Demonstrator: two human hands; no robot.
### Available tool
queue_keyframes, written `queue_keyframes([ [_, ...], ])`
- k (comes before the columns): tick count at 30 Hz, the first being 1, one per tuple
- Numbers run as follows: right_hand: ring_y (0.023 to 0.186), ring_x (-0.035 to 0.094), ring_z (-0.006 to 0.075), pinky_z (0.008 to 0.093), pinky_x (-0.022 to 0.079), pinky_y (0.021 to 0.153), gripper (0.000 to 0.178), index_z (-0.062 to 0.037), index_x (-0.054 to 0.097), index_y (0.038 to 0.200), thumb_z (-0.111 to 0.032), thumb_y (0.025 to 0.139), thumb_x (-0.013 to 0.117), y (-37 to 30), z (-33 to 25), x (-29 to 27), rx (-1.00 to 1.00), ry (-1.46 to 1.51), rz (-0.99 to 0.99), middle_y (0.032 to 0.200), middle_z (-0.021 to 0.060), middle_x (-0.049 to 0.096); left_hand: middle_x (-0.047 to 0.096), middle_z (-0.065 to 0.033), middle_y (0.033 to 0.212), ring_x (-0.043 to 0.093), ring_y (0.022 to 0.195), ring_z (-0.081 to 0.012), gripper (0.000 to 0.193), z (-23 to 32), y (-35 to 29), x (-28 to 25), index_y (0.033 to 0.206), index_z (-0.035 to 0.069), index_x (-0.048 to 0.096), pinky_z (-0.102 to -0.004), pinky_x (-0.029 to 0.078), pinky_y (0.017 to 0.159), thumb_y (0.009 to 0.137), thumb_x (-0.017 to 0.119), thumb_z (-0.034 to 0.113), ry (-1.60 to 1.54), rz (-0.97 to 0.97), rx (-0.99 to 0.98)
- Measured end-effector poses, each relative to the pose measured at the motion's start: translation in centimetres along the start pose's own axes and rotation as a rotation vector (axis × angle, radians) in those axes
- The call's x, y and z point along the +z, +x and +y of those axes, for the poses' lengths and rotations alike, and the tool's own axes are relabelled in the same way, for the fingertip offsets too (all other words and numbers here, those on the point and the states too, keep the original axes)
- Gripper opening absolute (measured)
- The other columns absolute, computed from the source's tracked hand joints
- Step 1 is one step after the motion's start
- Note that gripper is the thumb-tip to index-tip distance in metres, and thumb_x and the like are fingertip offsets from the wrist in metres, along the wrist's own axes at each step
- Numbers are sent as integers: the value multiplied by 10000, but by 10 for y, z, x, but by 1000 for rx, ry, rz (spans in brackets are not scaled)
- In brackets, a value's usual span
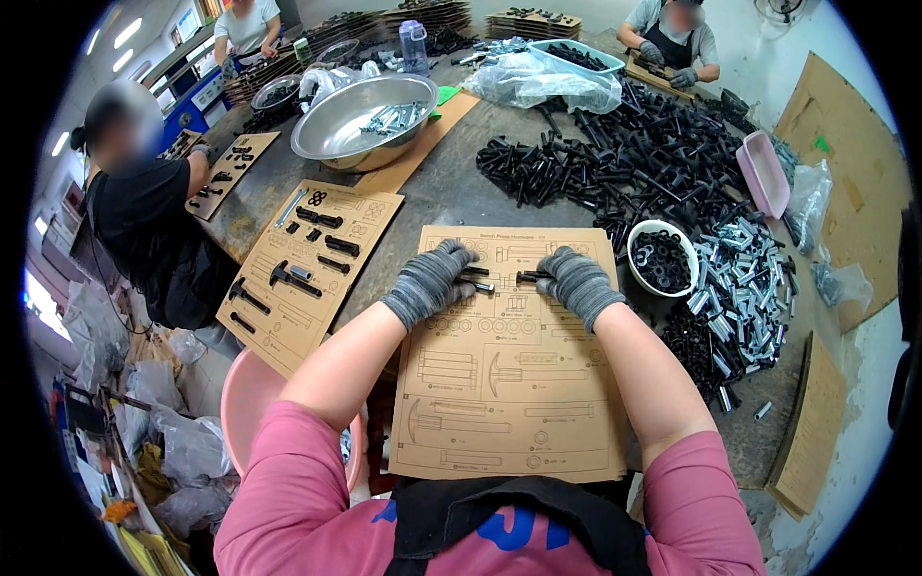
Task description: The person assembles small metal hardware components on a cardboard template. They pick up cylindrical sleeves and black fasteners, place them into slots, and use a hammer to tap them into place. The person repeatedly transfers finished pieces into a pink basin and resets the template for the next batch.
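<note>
In front of me lies a brown cardboard sheet printed with outline drawings of bolts, nuts, washers and hammer-like parts. Over its upper left part is my left hand, in a grey glove, its fingers closed on black bolts that point right. Facing it, my right hand, also gloved, grips more black bolts that point left. A short gap separates the two sets of bolts. The gloves partly hide how many bolts each hand has.
Left of my sheet, another cardboard carries black hardware. Behind stand a steel bowl and heaped black bolts. At right are a white bowl of black nuts, silver sleeves and a pink tray. Several people work around the table.
</note>
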State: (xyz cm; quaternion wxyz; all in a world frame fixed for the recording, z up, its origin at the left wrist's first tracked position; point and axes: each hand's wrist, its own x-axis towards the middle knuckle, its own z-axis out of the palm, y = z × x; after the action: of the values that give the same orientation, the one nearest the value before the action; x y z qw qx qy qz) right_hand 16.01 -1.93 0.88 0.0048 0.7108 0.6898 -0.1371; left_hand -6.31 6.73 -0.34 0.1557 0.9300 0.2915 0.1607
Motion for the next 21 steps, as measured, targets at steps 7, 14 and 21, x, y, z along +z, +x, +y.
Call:
queue_keyframes([
  [7, 975, 529, 279, 365, 434, 841, 272, -152, 572, 1043, -254, 791, 567, 6, -7, -3, -50, 24, -18, 1042, 127, 516, 561, -111, 951, 546, 910, -273, 293, 3, 8, -2, 1001, 77, 590, -337, 446, 799, 724, 648, 152, 31, -154, -84],
  [14, 959, 542, 272, 371, 448, 817, 263, -147, 566, 1020, -265, 785, 549, 4, -21, -2, -63, -31, 5, 1025, 117, 517, 562, -113, 933, 540, 888, -273, 298, -1, 9, 7, 1017, 83, 589, -331, 438, 810, 723, 637, 108, -31, -154, -36],
  [21, 926, 558, 290, 385, 466, 784, 284, -126, 551, 1031, -263, 783, 545, 3, -9, 14, -81, -2, 109, 1038, 131, 509, 558, -108, 916, 529, 897, -278, 275, 5, 14, 7, 985, 99, 603, -339, 433, 813, 712, 635, 100, -14, -127, 9],
])
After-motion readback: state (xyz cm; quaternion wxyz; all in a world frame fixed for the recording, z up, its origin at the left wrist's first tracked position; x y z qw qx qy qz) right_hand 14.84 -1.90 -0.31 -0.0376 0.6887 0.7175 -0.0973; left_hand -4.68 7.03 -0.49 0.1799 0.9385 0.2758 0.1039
